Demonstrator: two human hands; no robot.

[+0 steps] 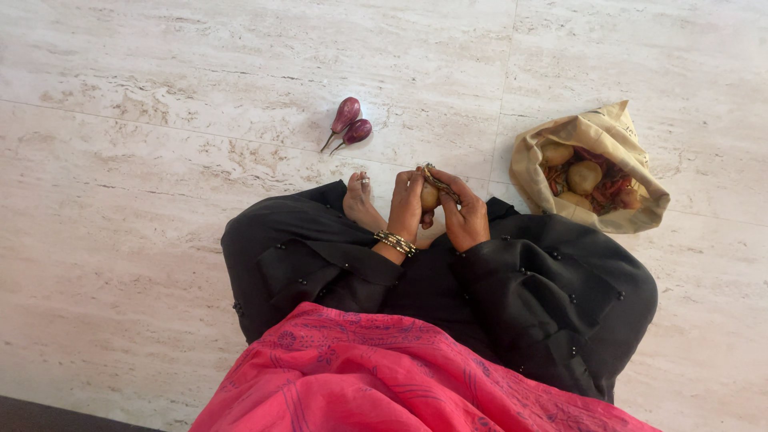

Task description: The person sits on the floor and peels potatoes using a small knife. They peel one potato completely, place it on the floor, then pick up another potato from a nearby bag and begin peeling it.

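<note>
Head view: potato point(430, 196) gripped between left hand point(406, 206) and right hand point(464, 212).

Most of the potato point(430, 196) is being hidden by the hands, left point(406, 206) and right point(466, 212). The slim tool point(442, 184) over it is being shown too small to identify. The bag point(592, 132) contents are being partly covered by its folded rim. The pink cloth point(384, 384) is being cut off at the near edge.
</note>
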